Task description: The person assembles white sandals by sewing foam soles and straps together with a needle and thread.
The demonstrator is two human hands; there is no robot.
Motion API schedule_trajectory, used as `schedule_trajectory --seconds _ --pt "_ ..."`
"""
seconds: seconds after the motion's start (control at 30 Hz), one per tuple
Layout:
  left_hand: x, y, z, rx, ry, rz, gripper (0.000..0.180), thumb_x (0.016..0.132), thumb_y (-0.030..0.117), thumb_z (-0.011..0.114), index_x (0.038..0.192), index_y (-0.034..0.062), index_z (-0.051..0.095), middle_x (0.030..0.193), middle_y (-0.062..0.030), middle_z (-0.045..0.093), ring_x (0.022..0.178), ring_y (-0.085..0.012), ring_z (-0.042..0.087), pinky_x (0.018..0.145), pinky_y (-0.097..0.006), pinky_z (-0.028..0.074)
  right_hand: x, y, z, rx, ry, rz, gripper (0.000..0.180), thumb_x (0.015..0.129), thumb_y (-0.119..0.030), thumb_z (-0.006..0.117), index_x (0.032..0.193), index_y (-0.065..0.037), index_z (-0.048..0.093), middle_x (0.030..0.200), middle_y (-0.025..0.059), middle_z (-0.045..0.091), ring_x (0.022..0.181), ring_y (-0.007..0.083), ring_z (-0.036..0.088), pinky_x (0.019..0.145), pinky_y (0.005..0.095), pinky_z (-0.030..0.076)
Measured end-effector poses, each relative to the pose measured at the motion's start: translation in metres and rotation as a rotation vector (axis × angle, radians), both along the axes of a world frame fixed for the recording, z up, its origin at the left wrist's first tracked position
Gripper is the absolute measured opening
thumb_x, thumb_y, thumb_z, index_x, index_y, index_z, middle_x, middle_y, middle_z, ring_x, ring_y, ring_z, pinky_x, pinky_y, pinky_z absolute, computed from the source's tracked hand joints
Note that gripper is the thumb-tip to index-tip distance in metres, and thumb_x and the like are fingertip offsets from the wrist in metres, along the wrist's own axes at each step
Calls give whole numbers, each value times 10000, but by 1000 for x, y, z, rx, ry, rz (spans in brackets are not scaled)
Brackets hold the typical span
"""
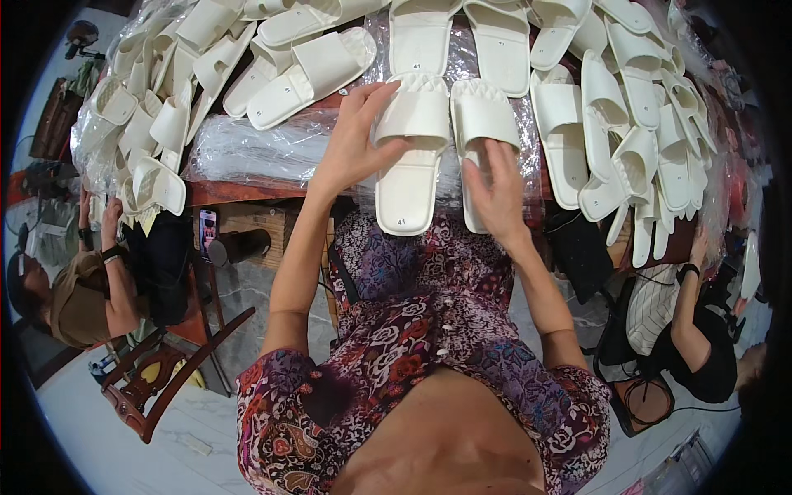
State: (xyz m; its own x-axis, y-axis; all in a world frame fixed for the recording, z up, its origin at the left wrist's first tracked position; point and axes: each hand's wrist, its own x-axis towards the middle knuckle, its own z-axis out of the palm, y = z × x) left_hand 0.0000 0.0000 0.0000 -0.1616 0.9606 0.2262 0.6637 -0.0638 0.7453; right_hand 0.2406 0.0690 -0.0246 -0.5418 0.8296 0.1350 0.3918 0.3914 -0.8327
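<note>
Holding a left white slide [406, 190] by its strap, the left hand [353, 144] curls around its outer side, with the thumb at the strap's near edge. The right hand [499, 194] has its fingers at the strap opening of a right white slide [485, 111]; whether they grip it or merely rest there, one cannot tell. Both slides lie between the hands, side by side with a narrow gap, toes pointing away from the wearer and heel ends reaching past the near edge of the bench [239, 191] in this view.

As far as the layout shows, these two are lined up as a pair and neither is wrapped. Beyond them lie two more slides [502, 58], also side by side. Many others lie loose: a left heap [150, 124] well out from the left hand and a right heap [643, 148] beyond the right hand. Just beside the left hand, on its outer side, clear plastic packaging [256, 153] lies flat. A co-worker's hand [112, 218] is near the left heap.
</note>
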Motion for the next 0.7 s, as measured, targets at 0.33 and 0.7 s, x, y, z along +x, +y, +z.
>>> schedule_trajectory --seconds 0.33,0.7 --pt "26 14 -2 42 83 239 520 661 79 711 1177 74 646 1071 -138 583 994 -297 545 843 -363 467 -30 -1 -4 294 -39 -35 544 877 -319 689 1256 28 512 1120 222 540 1031 383 491 891 448 363" --pt "37 34 33 184 167 274 539 632 90 736 1164 78 654 1102 -122 584 1050 -314 519 919 -385 446 -31 19 15 321 83 -195 220 886 -188 693 989 1 651 886 157 627 837 317 572 754 413 437"
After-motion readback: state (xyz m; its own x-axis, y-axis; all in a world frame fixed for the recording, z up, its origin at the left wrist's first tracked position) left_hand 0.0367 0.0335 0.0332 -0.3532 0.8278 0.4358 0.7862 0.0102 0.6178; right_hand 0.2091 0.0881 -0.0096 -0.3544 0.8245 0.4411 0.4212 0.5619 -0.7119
